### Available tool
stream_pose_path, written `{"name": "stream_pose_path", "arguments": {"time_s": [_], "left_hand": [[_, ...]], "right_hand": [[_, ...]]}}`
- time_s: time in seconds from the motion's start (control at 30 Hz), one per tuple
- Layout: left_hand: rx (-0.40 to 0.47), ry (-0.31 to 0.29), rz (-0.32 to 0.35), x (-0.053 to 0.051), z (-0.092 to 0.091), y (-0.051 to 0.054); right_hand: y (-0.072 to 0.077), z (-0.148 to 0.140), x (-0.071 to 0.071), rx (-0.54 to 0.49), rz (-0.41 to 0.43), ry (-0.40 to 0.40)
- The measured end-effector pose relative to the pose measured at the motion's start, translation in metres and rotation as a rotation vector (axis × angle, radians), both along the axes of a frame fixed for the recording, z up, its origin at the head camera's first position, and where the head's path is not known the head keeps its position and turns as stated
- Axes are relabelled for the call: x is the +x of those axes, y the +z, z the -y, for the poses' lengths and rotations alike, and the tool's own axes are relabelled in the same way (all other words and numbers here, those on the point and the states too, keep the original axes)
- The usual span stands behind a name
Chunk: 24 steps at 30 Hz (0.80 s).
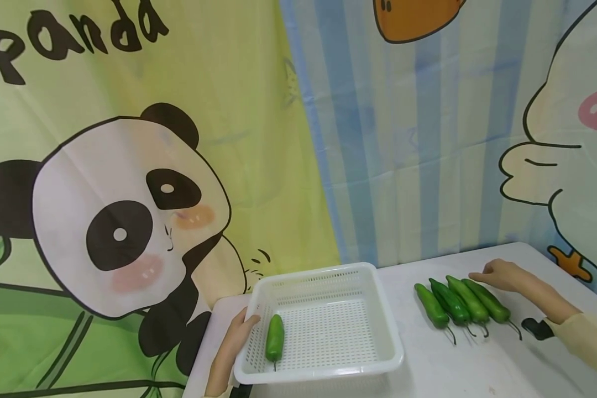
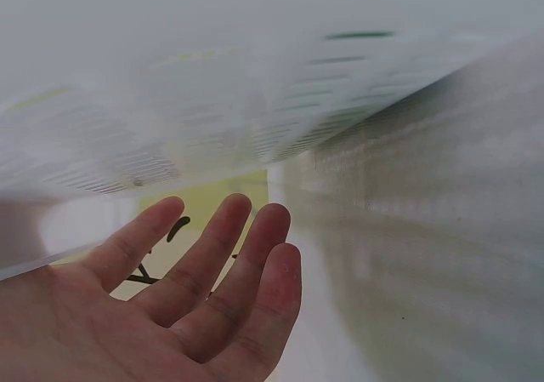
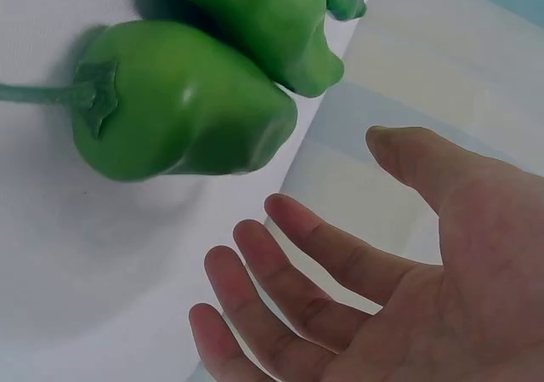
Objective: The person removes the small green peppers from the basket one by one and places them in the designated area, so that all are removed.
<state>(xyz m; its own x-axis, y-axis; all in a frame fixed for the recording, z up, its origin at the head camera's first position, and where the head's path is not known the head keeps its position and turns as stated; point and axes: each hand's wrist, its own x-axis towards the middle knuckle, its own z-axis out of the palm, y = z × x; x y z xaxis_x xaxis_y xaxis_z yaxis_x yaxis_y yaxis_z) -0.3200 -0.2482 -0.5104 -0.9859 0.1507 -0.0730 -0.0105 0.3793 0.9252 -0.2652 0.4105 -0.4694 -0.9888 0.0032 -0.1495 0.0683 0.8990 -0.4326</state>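
Observation:
A white plastic basket (image 1: 323, 371) with slotted walls stands on the table, one green pepper (image 1: 275, 338) lying inside by its left wall. My left hand (image 1: 234, 337) holds the basket's left side, thumb over the rim; its other fingers (image 2: 223, 301) extend outside the wall in the left wrist view. To the right of the basket, several long green peppers (image 1: 470, 307) lie side by side, stems towards me. My right hand (image 1: 507, 275) hovers by the far end of the rightmost pepper (image 3: 191, 101), its fingers spread and holding nothing.
The white table (image 1: 428, 365) has its back edge against a hanging cloth (image 1: 388, 166) with cartoon animals. A black strap (image 1: 537, 328) is on the right wrist.

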Motion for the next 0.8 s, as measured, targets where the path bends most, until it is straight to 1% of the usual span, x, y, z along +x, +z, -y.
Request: {"name": "stream_pose_path", "arguments": {"time_s": [0.1, 0.17, 0.33, 0.4, 0.47, 0.53, 0.63, 0.73, 0.8], "left_hand": [[-0.002, -0.005, -0.003, 0.002, 0.000, 0.002], [0.001, -0.009, 0.000, 0.005, -0.001, 0.006], [0.017, -0.017, 0.012, 0.017, -0.006, 0.023], [0.015, -0.015, 0.009, 0.019, -0.007, 0.026], [0.005, -0.009, 0.004, 0.017, -0.005, 0.022], [-0.004, -0.002, -0.002, 0.013, -0.003, 0.015], [-0.008, 0.002, -0.005, 0.005, 0.002, 0.003], [-0.004, -0.002, -0.005, 0.002, 0.002, 0.000], [-0.001, -0.004, -0.007, 0.002, 0.001, 0.002]], "right_hand": [[0.001, 0.004, 0.000, -0.004, -0.006, 0.003], [0.002, 0.008, -0.001, -0.006, -0.017, 0.004], [0.007, 0.019, -0.002, -0.013, -0.046, 0.014], [0.009, 0.023, -0.003, -0.021, -0.054, 0.023], [0.010, 0.027, -0.003, -0.030, -0.063, 0.029], [0.010, 0.031, -0.004, -0.042, -0.073, 0.044], [0.011, 0.036, -0.006, -0.068, -0.075, 0.046], [0.013, 0.043, -0.005, -0.111, -0.085, 0.057], [0.016, 0.050, -0.004, -0.145, -0.097, 0.069]]}}
